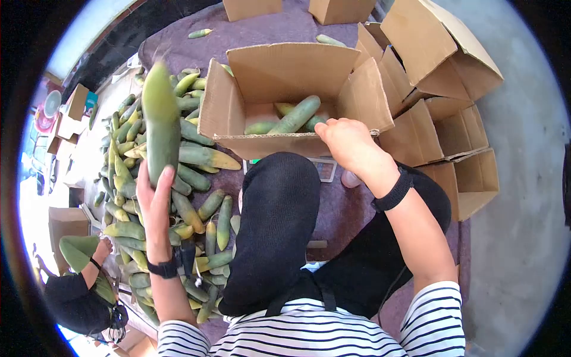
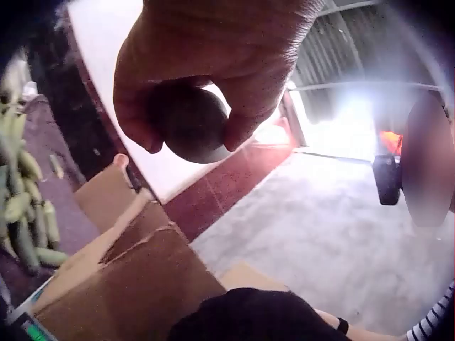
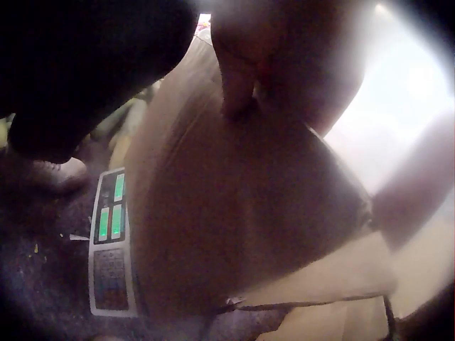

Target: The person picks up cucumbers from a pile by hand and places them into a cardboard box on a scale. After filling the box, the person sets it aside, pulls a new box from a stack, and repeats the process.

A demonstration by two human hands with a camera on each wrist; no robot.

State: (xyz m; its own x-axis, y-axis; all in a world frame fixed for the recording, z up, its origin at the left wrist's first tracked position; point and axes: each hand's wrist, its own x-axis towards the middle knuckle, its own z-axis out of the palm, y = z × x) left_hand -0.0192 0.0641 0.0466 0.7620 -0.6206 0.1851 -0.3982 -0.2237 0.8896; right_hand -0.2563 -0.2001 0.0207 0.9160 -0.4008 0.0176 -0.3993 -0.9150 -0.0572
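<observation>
My left hand (image 1: 156, 199) grips a long green radish (image 1: 162, 134) by its lower end, holding it upright over the left side. From the left wrist view only the dark round end of that radish (image 2: 193, 128) shows, between thumb and fingers. An open cardboard box (image 1: 267, 146) stands in front of my knees with several green radishes (image 1: 297, 116) inside. On its near rim, toward the right corner, my right hand (image 1: 350, 141) grips the cardboard, its thumb outside the wall. The box sits over a scale (image 3: 112, 280) with lit green displays.
A large pile of green radishes (image 1: 205, 157) covers the purple cloth (image 1: 345, 208) on the left. Several open cardboard boxes (image 1: 410, 134) stand at the right. More boxes (image 1: 253, 9) are at the far edge. Another person (image 1: 80, 297) is at the lower left.
</observation>
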